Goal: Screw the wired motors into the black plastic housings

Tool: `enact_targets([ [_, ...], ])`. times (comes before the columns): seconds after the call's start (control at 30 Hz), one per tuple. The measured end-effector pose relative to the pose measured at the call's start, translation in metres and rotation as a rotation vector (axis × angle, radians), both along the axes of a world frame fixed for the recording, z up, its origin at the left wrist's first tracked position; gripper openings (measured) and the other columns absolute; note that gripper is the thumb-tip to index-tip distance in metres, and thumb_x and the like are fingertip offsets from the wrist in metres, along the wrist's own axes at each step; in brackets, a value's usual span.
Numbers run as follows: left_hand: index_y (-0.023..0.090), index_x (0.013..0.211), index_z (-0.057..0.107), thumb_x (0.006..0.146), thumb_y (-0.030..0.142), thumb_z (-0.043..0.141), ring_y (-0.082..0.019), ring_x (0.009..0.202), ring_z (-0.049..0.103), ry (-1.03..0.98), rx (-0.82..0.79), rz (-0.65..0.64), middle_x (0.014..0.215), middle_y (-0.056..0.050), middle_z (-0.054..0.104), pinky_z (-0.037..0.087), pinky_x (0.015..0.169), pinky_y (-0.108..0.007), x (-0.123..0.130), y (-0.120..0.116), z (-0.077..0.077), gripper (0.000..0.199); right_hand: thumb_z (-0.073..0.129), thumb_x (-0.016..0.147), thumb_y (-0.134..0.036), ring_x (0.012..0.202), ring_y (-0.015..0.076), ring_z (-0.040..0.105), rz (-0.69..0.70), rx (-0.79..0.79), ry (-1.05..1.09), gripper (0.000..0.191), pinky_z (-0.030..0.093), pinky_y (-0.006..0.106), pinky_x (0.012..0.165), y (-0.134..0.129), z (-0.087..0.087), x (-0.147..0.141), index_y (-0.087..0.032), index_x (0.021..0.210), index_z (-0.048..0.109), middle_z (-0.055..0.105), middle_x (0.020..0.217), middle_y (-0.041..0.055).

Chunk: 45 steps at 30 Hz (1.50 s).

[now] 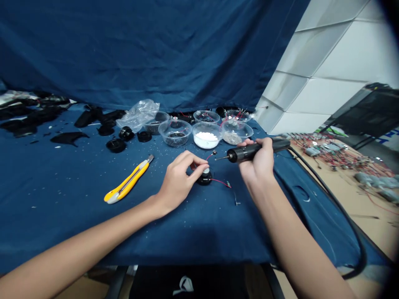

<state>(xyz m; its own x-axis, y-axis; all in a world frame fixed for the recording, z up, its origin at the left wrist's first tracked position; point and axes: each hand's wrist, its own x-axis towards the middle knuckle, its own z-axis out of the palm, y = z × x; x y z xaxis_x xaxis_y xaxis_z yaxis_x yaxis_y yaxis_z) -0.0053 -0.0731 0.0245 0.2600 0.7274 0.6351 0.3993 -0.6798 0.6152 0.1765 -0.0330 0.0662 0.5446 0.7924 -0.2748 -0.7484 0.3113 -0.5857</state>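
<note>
- A counter (93,224) is found covered with blue cloth.
- A right hand (254,160) is clenched around a black soldering iron (249,151), the tip being held near the part, without contact.
- A left hand (177,182) is positioned at front centre, its fingers (199,169) closed on a round black part (205,178) with a white top.
- A clear bowl of white granules (205,135) is placed behind the part.
- A yellow utility knife (126,180) is lying left of the left hand.
- Red wires (220,181) are observed leading from the part.
</note>
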Motion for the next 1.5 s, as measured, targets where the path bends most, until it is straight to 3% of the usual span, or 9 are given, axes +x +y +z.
enact_targets([
  [0.83, 0.018, 0.081, 0.058, 0.095, 0.027, 0.052, -0.014, 0.079, 0.055, 0.002, -0.108, 0.0, 0.08, 0.0, 0.059, 0.041, 0.076, -0.028, 0.01, -0.01, -0.015, 0.018, 0.048, 0.085, -0.016, 0.052, 0.005, 0.05, 0.004, -0.033, -0.051, 0.013, 0.049, 0.015, 0.048, -0.008, -0.025, -0.008, -0.019, 0.076, 0.039, 0.043, 0.061, -0.0068],
  [1.1, 0.017, 0.08, 0.056, 0.094, 0.024, 0.054, -0.015, 0.078, 0.054, 0.04, -0.023, 0.034, 0.079, 0.0, 0.058, 0.042, 0.075, -0.029, 0.012, -0.007, -0.02, 0.016, 0.048, 0.084, -0.015, 0.053, 0.0061, 0.053, -0.02, -0.047, -0.056, 0.012, 0.05, 0.016, 0.048, -0.007, -0.03, -0.013, -0.018, 0.076, 0.04, 0.044, 0.06, -0.0064],
  [1.3, 0.016, 0.089, 0.056, 0.095, 0.02, 0.05, -0.018, 0.084, 0.052, 0.156, 0.136, 0.037, 0.087, -0.005, 0.06, 0.043, 0.08, -0.034, 0.01, -0.009, -0.022, 0.01, 0.049, 0.084, -0.015, 0.053, 0.0058, 0.053, -0.008, -0.076, -0.041, 0.012, 0.05, 0.016, 0.049, -0.005, -0.034, -0.013, -0.018, 0.075, 0.041, 0.045, 0.061, -0.0061],
  [1.5, 0.017, 0.091, 0.058, 0.093, 0.017, 0.052, -0.017, 0.086, 0.053, 0.109, 0.109, 0.063, 0.09, -0.003, 0.062, 0.043, 0.08, -0.033, 0.007, -0.008, -0.022, 0.006, 0.047, 0.085, -0.014, 0.054, 0.0064, 0.054, -0.012, -0.055, -0.044, 0.012, 0.051, 0.017, 0.049, -0.006, -0.033, -0.012, -0.018, 0.075, 0.041, 0.045, 0.061, -0.006],
])
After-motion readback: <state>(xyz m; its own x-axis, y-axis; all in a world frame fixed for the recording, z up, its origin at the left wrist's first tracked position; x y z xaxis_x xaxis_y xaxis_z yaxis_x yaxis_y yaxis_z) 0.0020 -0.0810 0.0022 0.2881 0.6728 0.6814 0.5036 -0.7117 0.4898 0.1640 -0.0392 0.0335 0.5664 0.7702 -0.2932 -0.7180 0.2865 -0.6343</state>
